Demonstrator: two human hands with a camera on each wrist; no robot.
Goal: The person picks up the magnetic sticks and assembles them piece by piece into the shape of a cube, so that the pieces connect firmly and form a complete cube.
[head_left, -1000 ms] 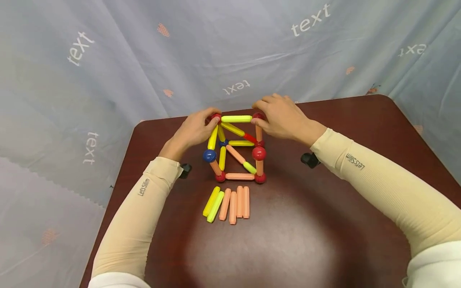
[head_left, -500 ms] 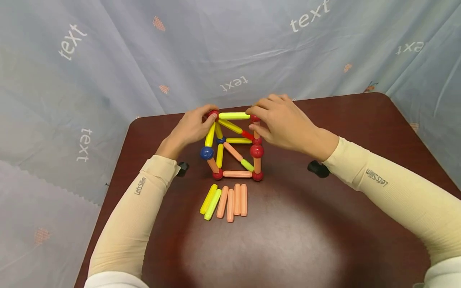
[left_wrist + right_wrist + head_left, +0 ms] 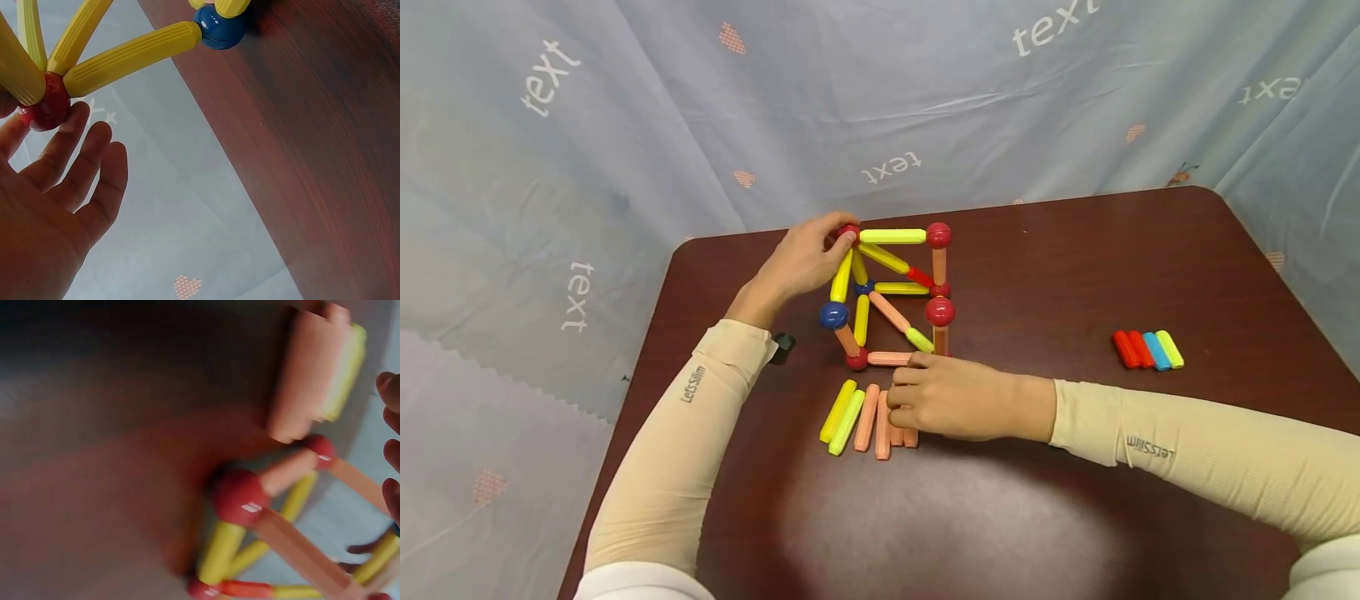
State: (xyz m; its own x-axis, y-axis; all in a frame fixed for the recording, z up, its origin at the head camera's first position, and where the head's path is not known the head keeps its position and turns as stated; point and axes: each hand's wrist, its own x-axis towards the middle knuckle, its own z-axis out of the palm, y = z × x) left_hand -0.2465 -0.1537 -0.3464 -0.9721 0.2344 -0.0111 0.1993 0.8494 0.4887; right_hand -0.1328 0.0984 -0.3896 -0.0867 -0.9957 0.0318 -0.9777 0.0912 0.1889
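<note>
My left grip [image 3: 801,262] pinches the red corner ball [image 3: 49,107] — probably to steady the rod frame [image 3: 890,312] standing on the worktop [image 3: 1037,275] — while my right grip [image 3: 951,396], fingers loosely bent around nothing visible, hangs over peach rods [image 3: 882,429] lined up, presumably for easy reach

Both cream-sleeved arms [image 3: 673,442] extend forward; the bare left hand [image 3: 801,260] pinches, while the bare right hand [image 3: 953,398] (palm down) loosely bends its fingers.
</note>
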